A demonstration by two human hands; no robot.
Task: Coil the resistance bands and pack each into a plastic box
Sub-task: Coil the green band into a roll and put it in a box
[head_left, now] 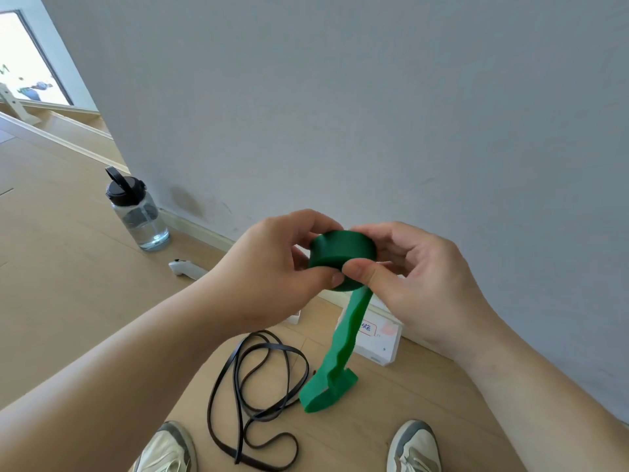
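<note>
- Both hands hold the wide green rubber resistance band (342,255), rolled into a thick round coil, in the air above the floor: the left hand (272,267) curls around its left side, and the right hand (413,277) pinches its front edge with the thumb.
- Its flat matte tail hangs down, and the end is folded on the pale wooden floor (68,267).
- The thin black rubber band (258,400) lies in loose loops between the grey-white shoes (413,447).
- A white flat box with a label (377,338) lies by the wall, and the clear plastic bottle with a black cap (138,209) stands at the left.

Both hands raised together, left (272,267), right (418,274), fingers curled, pinching

Matt green rubber band (342,253); wood floor (68,267).
</note>
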